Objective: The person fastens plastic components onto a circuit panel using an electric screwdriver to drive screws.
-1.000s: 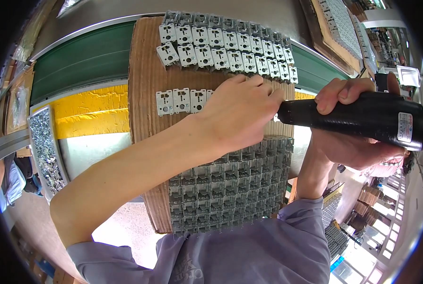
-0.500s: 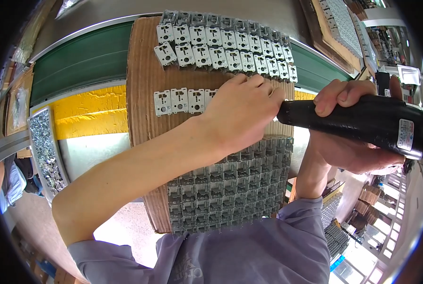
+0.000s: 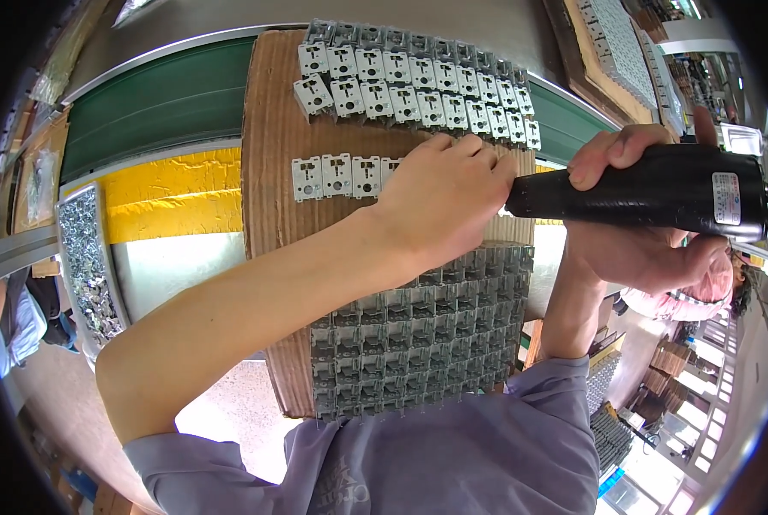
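My right hand [image 3: 628, 257] is wrapped round a black power screwdriver [image 3: 650, 190], held nearly level with its narrow nose pointing left. That nose reaches the curled fingers of my left hand [image 3: 448, 193]. My left hand is closed over the right part of a short row of small metal housings [image 3: 336, 176] with pale slotted faces; whatever its fingers grip is hidden beneath them. Farther off, two more rows of the same housings [image 3: 405, 101] stand on a corrugated cardboard sheet [image 3: 272, 180]. Nearer my body, below my left forearm, sits a block of open grey metal frames [image 3: 409, 343] in tight rows.
On the left lies a tray of small shiny metal pieces [image 3: 90, 266], beside yellow tape [image 3: 173, 193] and a green strip [image 3: 152, 116]. Another board of parts [image 3: 620, 64] stands at the upper right. A person in pink [image 3: 684, 296] is behind my right hand, and another person [image 3: 27, 322] is at far left.
The screwdriver's rear end has risen slightly while its nose stays at my left fingers. The board appears shifted a little right. A person in pink has come into view behind my right hand.
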A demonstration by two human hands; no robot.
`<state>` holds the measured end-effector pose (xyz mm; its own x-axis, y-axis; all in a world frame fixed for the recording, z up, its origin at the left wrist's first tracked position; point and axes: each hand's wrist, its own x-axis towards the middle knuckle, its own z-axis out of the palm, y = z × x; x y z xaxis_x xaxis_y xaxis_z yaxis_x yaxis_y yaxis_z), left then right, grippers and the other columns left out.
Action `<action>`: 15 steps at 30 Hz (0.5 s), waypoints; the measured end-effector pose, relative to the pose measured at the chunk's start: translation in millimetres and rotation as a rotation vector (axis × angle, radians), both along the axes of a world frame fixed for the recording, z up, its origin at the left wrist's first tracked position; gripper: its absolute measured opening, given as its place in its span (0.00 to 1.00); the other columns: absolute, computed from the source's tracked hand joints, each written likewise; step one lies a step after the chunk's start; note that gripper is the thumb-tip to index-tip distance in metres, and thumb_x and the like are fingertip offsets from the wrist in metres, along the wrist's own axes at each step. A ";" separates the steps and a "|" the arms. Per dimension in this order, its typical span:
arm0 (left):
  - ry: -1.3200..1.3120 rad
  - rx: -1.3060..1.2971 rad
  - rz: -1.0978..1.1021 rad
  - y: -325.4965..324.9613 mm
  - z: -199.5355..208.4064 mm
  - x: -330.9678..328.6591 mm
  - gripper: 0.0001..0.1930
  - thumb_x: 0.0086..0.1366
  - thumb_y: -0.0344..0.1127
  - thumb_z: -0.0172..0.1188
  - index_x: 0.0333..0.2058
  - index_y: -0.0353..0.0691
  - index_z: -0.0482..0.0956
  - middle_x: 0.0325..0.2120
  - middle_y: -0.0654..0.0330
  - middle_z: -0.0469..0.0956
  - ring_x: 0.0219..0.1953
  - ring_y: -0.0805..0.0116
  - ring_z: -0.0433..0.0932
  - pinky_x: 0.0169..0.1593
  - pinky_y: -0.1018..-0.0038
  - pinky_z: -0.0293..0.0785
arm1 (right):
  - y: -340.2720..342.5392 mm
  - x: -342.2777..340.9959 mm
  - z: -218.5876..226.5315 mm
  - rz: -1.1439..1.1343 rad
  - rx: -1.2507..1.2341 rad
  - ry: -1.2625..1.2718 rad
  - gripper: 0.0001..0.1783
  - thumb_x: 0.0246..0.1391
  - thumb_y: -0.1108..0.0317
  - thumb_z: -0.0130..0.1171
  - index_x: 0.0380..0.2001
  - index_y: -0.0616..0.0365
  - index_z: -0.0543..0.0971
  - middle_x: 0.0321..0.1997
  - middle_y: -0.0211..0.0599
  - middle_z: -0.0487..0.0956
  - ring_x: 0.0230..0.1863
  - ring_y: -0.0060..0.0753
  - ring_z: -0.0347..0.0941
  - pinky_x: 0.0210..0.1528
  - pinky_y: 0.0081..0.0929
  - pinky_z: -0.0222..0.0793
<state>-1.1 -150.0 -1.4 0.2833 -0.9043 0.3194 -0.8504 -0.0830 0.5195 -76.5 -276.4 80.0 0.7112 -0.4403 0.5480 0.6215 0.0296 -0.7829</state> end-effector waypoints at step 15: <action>-0.034 -0.156 0.075 2.4 -8.3 -1.1 0.14 0.50 0.28 0.60 0.37 0.36 0.75 0.30 0.60 0.78 0.40 0.62 0.77 0.46 0.67 0.73 | 44.2 -47.5 -8.6 -0.305 -0.556 0.207 0.14 0.61 0.63 0.58 0.37 0.53 0.63 0.21 0.43 0.73 0.24 0.35 0.69 0.33 0.34 0.69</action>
<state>-2.3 -147.6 -9.7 0.3350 -0.8196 0.4648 -0.8620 -0.0675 0.5024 -123.9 -232.3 71.4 0.7143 -0.3300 0.6172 0.3735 -0.5660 -0.7349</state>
